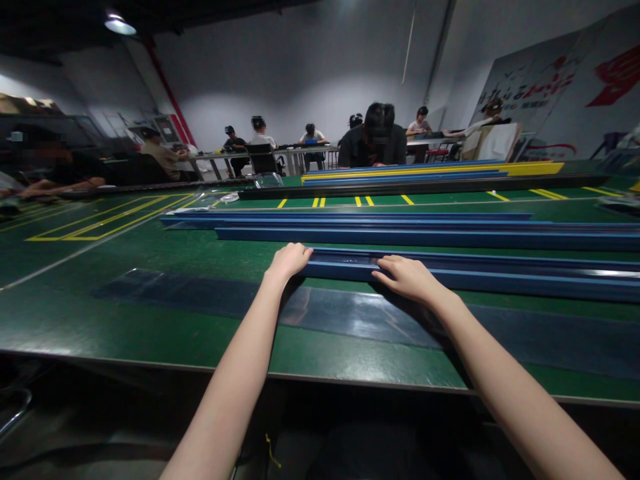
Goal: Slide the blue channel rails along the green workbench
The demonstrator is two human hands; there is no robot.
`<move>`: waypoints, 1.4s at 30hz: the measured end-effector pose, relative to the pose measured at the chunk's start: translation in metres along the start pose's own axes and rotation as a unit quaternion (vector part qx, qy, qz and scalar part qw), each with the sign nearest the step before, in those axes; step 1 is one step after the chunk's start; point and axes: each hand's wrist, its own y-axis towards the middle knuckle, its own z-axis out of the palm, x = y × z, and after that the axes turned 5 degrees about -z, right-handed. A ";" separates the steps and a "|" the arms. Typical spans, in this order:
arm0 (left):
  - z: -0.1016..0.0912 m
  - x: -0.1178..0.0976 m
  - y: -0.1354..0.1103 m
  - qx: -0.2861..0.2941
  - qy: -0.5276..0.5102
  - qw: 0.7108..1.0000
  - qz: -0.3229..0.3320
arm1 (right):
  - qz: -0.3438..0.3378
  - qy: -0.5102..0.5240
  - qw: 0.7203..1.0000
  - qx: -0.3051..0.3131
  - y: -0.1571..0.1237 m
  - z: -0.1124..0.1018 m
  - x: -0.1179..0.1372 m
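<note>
channel (pixel 340 269) sitting on the table (pixel 150 340), left hand (pixel 291 259) at its left end, right hand (pixel 407 276) a bit further along, strip (pixel 345 315) lying just this side of it, more channels (pixel 400 236) just behind, person (pixel 375 143) way past those

The bare, slender left forearm (pixel 230 387) enters at the lower edge of the view and rises obliquely to the right. The bare, slender right forearm (pixel 525 387) enters from the lower right corner and rises obliquely to the left. The two converge forward; the hands are apart. The bare left hand (pixel 290 259) is palm down beyond a slightly bent left wrist (pixel 277 275), its left fingers (pixel 305 252) curled to the right. The left thumb is concealed, so grip closure there cannot be confirmed. The bare right hand (pixel 410 277) points left, back upward, its bent right fingers (pixel 389 262) and right thumb (pixel 383 278) drawn together in a pinch.
</note>
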 end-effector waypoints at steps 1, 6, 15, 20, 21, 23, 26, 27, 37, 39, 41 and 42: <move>0.000 0.000 0.000 0.000 0.001 1.000 0.000 | 0.000 0.001 1.000 0.000 0.000 0.000 0.000; 0.000 -0.001 0.000 0.003 0.005 1.000 -0.006 | -0.001 0.002 1.000 0.000 0.000 -0.002 0.001; 0.001 0.000 0.004 0.011 0.007 0.996 -0.090 | -0.006 -0.006 1.000 0.000 0.000 -0.002 0.001; -0.001 0.001 0.004 0.012 -0.012 0.992 -0.128 | -0.005 -0.004 1.000 -0.004 0.000 -0.002 0.001; -0.001 0.001 0.004 0.011 -0.015 0.991 -0.134 | -0.005 -0.003 1.000 -0.004 0.000 -0.002 0.001; -0.002 0.000 0.004 0.008 -0.021 0.989 -0.146 | -0.005 -0.002 1.000 -0.003 0.000 -0.002 0.001; -0.002 0.000 0.003 0.004 -0.019 0.987 -0.161 | -0.005 -0.003 1.000 -0.004 0.000 -0.002 0.001; -0.002 0.000 0.003 0.003 -0.017 0.986 -0.166 | -0.005 -0.003 1.000 -0.004 -0.001 -0.002 0.001; -0.004 -0.006 -0.001 -0.020 -0.010 0.990 -0.137 | 0.000 0.003 1.000 -0.001 0.000 -0.003 0.002; -0.002 -0.009 -0.001 -0.016 -0.016 0.994 -0.106 | 0.001 0.006 1.000 -0.002 0.000 -0.003 0.002; 0.000 -0.014 -0.001 -0.014 -0.016 0.997 -0.075 | 0.002 0.011 1.000 0.000 -0.001 -0.004 0.003; 0.002 -0.016 -0.001 -0.013 -0.015 0.998 -0.061 | 0.003 0.013 1.000 0.001 -0.001 -0.004 0.003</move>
